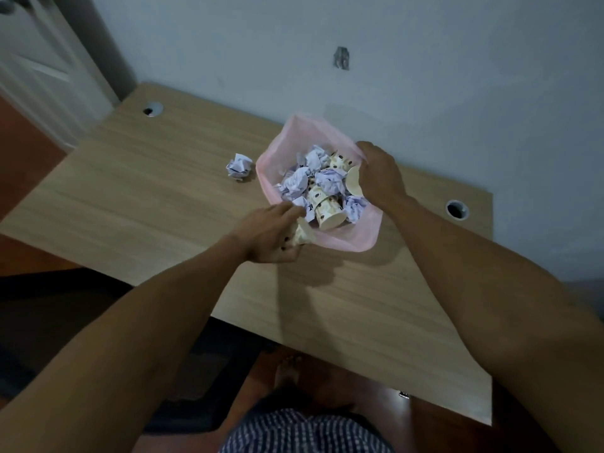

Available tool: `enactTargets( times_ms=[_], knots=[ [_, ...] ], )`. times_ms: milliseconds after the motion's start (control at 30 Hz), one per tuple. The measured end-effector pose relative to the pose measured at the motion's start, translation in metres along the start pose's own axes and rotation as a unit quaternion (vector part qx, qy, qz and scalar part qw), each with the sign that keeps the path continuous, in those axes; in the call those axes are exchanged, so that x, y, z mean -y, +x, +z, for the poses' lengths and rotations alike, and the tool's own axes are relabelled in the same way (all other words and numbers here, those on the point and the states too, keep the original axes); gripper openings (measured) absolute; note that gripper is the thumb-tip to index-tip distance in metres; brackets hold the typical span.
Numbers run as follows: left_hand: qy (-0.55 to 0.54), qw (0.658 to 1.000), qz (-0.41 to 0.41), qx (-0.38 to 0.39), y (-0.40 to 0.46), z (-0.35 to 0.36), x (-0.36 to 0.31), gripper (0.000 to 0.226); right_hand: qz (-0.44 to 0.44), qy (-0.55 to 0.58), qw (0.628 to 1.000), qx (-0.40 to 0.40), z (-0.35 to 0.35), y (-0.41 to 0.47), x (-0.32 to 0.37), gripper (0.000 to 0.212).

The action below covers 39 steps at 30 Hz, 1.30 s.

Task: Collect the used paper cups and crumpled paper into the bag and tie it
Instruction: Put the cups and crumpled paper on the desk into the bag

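Note:
A pink plastic bag (346, 241) stands open on the wooden table (137, 197). Inside it lie several crumpled paper balls (295, 183) and cream paper cups with dark spots (327, 212). My left hand (271, 238) is at the bag's near-left rim, closed around another spotted paper cup (302, 235) that tilts over the edge. My right hand (380, 174) grips the bag's right rim and holds it open. One crumpled paper ball (239, 166) lies on the table just left of the bag.
The table backs against a pale wall. Cable holes sit at its far left (153, 109) and right (457, 209). A dark chair (196, 371) stands below the near edge, by my bare foot and checked shorts.

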<state>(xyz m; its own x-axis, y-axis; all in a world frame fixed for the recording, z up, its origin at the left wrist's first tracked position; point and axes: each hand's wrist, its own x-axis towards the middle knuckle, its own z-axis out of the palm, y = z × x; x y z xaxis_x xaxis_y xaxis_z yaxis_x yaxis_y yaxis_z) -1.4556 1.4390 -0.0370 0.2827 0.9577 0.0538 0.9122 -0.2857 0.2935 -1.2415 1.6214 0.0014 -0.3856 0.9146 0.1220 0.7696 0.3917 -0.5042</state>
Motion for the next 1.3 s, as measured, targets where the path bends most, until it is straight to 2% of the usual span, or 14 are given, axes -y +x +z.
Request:
enactTargets(
  times_ms=[100,200,300,433,533,633,800,933,1000,1167,1300],
  knots=[
    [-0.072,0.988,-0.073,-0.114,0.034,-0.026,-0.013,0.072,0.008,0.021,1.000,-0.015,-0.008,0.003,-0.001,0.052],
    [-0.222,0.931,-0.223,-0.185,0.074,-0.036,-0.020,0.074,0.009,0.032,0.999,-0.024,-0.016,0.009,-0.003,0.051],
    [-0.326,0.873,-0.314,-0.182,0.112,-0.027,-0.017,0.077,0.020,0.061,0.997,-0.040,-0.021,0.013,-0.004,0.049],
    [-0.373,0.843,-0.338,-0.189,0.149,-0.014,-0.022,0.076,0.021,0.093,0.993,-0.065,-0.020,0.016,-0.008,0.050],
    [-0.340,0.856,-0.343,-0.183,0.161,-0.008,-0.025,0.075,0.032,0.098,0.993,-0.064,-0.019,0.019,-0.014,0.049],
    [-0.321,0.854,-0.357,-0.202,0.157,-0.005,-0.007,0.074,0.035,0.092,0.993,-0.069,-0.019,0.023,-0.018,0.046],
    [-0.210,0.881,-0.344,-0.248,0.134,-0.010,0.044,0.037,0.020,0.055,0.996,-0.071,-0.006,0.031,-0.015,0.047],
    [-0.146,0.869,-0.389,-0.269,0.115,-0.015,0.084,0.022,0.024,0.038,0.996,-0.078,0.005,0.040,-0.013,0.048],
    [-0.132,0.860,-0.428,-0.244,0.105,-0.014,0.106,0.025,0.018,0.034,0.996,-0.083,0.007,0.044,-0.016,0.050],
    [-0.122,0.870,-0.467,-0.099,0.093,0.006,0.157,0.064,0.004,0.035,0.995,-0.095,0.013,0.054,-0.028,0.050],
    [-0.147,0.886,-0.436,-0.052,0.096,0.031,0.183,0.064,-0.022,0.032,0.993,-0.110,0.018,0.056,-0.035,0.049]
  ],
)
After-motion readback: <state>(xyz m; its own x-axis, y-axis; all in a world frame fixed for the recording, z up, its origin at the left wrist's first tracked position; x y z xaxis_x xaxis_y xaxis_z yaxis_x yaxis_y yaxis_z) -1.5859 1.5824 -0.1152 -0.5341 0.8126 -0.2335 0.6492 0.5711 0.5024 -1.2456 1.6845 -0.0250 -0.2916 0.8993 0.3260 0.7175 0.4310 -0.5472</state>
